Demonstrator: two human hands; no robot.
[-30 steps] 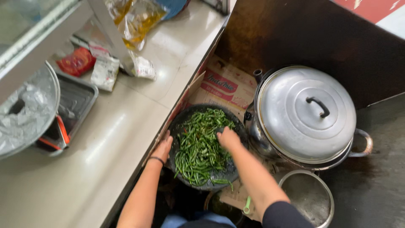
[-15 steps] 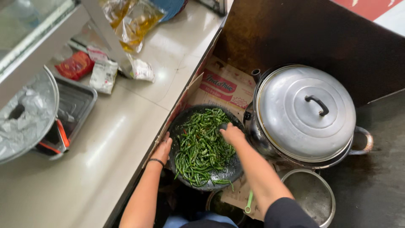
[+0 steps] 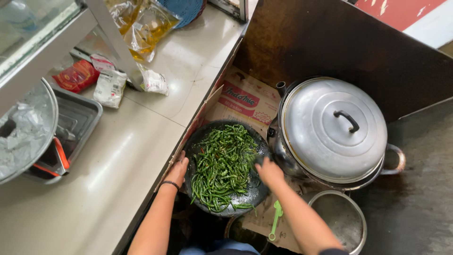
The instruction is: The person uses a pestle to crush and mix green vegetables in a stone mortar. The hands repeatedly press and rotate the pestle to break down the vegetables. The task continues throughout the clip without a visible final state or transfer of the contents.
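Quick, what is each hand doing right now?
Left hand: open, resting against the rim of the dark round mortar.
Right hand: closed on something dark among the green chilies; what it is cannot be told.

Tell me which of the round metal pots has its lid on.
The large silver pot beside the right hand, under the domed black-handled lid; the smaller pot below stands open.

A single head-worn camera looks almost straight down from above the person, at moderate range. The round dark stone mortar heaped with green chillies (image 3: 225, 167) sits just below centre, the domed silver metal pot lid (image 3: 332, 128) at 3 o'clock, the pale glossy counter (image 3: 104, 174) from 8 to 11 o'clock.
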